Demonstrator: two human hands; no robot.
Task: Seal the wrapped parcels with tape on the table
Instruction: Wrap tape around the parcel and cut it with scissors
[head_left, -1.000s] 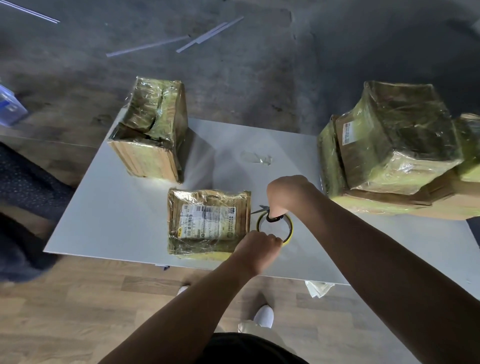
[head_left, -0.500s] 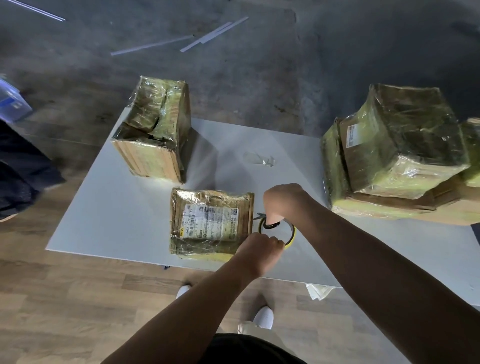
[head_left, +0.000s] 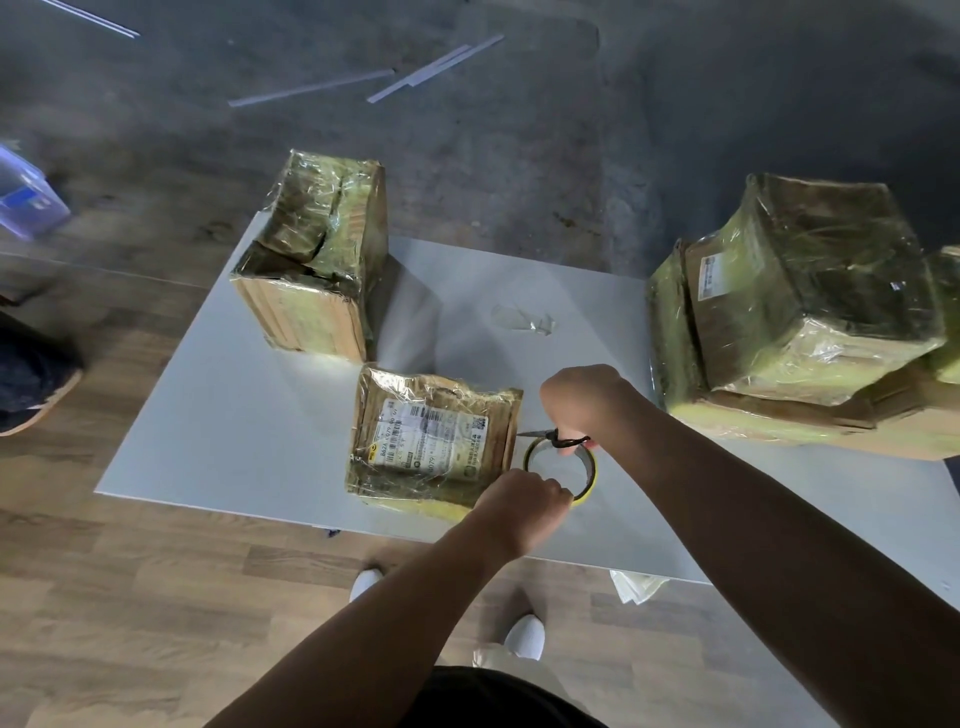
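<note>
Just right of the flat parcel (head_left: 436, 441) sat the tape roll (head_left: 590, 487), its near rim gripped by the left hand (head_left: 524, 506); the right hand (head_left: 584, 402), beyond it, clenched scissors (head_left: 551, 436) whose blades pointed left toward the parcel.

Left hand (head_left: 524, 506) covers near rim of tape roll (head_left: 590, 467); fingers hidden under knuckles, exact grip unclear. scissors (head_left: 558, 440): only blade tip and one black loop show, rest inside right hand (head_left: 582, 400). label (head_left: 434, 441) print too small to read. parcel stack (head_left: 810, 312) cut by right edge. blue bin (head_left: 26, 202) blurred, cropped at left edge.
</note>
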